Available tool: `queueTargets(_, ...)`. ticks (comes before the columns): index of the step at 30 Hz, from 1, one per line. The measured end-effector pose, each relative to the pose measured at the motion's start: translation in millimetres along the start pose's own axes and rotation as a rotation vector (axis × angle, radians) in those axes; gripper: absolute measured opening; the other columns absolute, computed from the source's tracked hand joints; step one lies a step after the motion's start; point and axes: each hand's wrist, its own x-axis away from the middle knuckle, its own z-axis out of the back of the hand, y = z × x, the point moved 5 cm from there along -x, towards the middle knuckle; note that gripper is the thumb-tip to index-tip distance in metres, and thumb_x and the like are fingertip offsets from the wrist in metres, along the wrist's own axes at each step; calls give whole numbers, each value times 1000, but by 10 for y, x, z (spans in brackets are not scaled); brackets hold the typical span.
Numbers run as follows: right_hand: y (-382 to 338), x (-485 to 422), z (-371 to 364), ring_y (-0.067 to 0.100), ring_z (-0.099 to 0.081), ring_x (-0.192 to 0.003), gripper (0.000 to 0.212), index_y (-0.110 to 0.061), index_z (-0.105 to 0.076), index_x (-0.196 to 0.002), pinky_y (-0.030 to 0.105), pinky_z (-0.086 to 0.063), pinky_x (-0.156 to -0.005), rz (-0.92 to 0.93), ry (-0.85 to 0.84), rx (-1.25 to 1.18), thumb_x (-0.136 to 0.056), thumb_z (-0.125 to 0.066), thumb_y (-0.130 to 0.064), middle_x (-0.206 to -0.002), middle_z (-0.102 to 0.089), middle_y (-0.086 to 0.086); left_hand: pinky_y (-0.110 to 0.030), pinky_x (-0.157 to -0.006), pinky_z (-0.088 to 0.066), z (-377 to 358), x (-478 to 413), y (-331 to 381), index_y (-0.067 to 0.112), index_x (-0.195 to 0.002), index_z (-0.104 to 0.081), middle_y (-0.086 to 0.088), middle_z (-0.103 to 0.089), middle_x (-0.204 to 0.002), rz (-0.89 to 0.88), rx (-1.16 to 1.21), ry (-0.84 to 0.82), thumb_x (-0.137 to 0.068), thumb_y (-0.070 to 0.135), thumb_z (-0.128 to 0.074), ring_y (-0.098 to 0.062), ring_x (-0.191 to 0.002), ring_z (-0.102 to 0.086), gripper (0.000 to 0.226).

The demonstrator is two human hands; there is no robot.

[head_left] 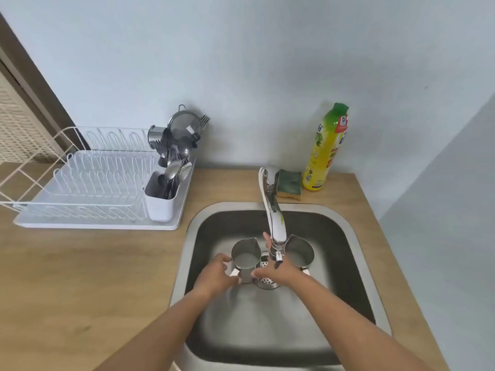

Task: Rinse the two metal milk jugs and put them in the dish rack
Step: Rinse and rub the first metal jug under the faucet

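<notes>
Jugs: two steel, cylindrical, spouted, both upright in the brushed steel sink [348,236], the left jug [245,259] beside the perforated drain, the right jug [300,253] past the chrome tap [273,210]. I log the left hand [214,275] curled on the left jug's handle, forearm straight in. The right hand [276,269] is spread at that jug's other side, thumb touching the wall; clamped or not, I cannot tell. White wire rack [88,183] sits well left on the wood counter [80,277]. Yellow bottle [326,148] label unreadable.
</notes>
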Motion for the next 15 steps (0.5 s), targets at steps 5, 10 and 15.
queueTargets(5,58,-288,-91,27,-46,-134,113,-23,-3,-156,17,-34,-91,11,-96,88,-74,-80,-16,-145,-47,16,-30,-87,-51,32,-127,-23,25,-124,-49,-1,-61,-115,12,7,-17,-76,28,-76,-20,-98,-65,55)
queueTargets(10,112,-341,-74,18,-56,-108,78,-25,-37,-141,21,-40,-88,53,-12,71,-76,-77,-11,-105,-57,-15,-25,-76,-48,94,-178,-17,25,-97,-61,3,-67,-99,-4,4,23,-79,25,-73,-15,-91,-65,22)
queueTargets(15,246,-255,-116,3,-55,-80,52,-31,-46,-110,8,-45,-70,31,70,0,-74,-78,-10,-85,-50,-20,-28,-67,-47,63,-129,-56,24,-80,-63,4,-66,-83,5,52,23,-85,34,-68,-12,-76,-59,13)
